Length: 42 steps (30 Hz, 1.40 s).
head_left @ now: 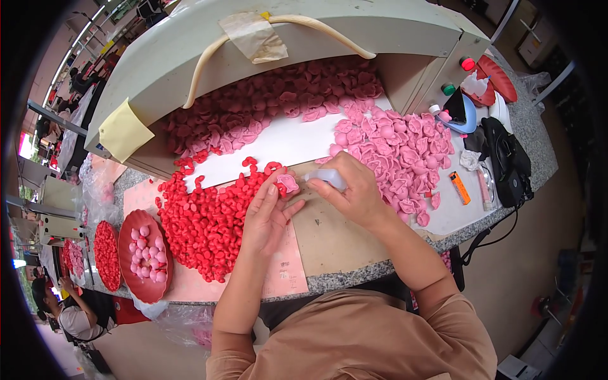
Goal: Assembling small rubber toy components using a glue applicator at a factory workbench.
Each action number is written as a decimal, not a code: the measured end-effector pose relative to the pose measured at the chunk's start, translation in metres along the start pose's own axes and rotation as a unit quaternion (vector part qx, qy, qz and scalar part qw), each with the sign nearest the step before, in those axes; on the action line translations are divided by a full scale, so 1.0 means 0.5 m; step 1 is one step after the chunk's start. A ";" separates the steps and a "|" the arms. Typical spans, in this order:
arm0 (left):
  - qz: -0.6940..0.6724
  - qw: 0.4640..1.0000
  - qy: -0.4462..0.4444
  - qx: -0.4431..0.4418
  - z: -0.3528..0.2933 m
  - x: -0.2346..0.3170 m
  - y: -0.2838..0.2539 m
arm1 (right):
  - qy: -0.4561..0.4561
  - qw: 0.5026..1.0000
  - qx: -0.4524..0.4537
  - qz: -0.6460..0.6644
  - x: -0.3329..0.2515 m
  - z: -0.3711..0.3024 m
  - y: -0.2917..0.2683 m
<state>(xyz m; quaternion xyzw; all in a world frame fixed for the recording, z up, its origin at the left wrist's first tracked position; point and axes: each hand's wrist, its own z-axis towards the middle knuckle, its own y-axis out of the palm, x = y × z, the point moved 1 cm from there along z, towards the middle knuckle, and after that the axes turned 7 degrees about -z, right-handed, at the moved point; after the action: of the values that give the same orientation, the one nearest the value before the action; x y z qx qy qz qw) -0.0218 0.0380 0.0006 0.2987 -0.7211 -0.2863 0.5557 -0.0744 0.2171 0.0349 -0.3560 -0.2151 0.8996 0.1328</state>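
Note:
My left hand (261,221) pinches a small pink petal-shaped piece (288,183) between thumb and finger, with a bit of red showing beside it. A translucent white squeeze bottle (333,178) sits in the closed fingers of my right hand (361,196), its tip pointing at the pink piece from a short gap. A heap of small curved red pieces (206,231) spreads beside my left hand. Past my right hand lies a pile of pink petal-shaped pieces (405,155).
Ahead stands a pale hooded machine (329,35), more pink pieces under it. At left are a red dish (136,282) of pink balls and another of red pieces (106,253). An orange lighter (460,188) and black bag (506,161) lie right. Another person (76,320) sits far left.

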 end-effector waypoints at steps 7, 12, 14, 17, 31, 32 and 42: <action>-0.001 1.000 0.012 -0.002 -0.002 0.002 0.005 | 0.001 1.000 -0.003 0.003 -0.001 -0.002 -0.001; -0.009 1.000 0.020 -0.002 -0.002 0.002 0.008 | 0.000 1.000 -0.003 -0.001 -0.002 -0.002 -0.001; -0.013 1.000 0.025 -0.004 -0.002 0.002 0.008 | -0.006 1.000 -0.004 -0.001 0.000 -0.004 0.001; -0.014 0.999 0.035 0.001 -0.001 0.002 0.009 | -0.016 1.000 -0.003 -0.004 0.002 -0.005 0.001; -0.009 0.998 0.060 -0.012 0.001 0.001 0.002 | -0.080 0.996 0.015 -0.045 -0.008 -0.005 0.006; -0.009 0.998 0.061 -0.012 0.001 0.001 0.003 | -0.081 0.996 0.013 -0.047 -0.006 -0.006 0.006; -0.043 0.997 0.062 -0.019 -0.001 0.005 0.009 | -0.053 0.997 0.010 -0.050 0.002 -0.013 0.007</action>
<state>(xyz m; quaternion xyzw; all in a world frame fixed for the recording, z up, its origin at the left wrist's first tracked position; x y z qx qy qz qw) -0.0224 0.0390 0.0057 0.3360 -0.6664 -0.3041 0.5921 -0.0706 0.2164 0.0285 -0.2950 -0.2306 0.9117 0.1690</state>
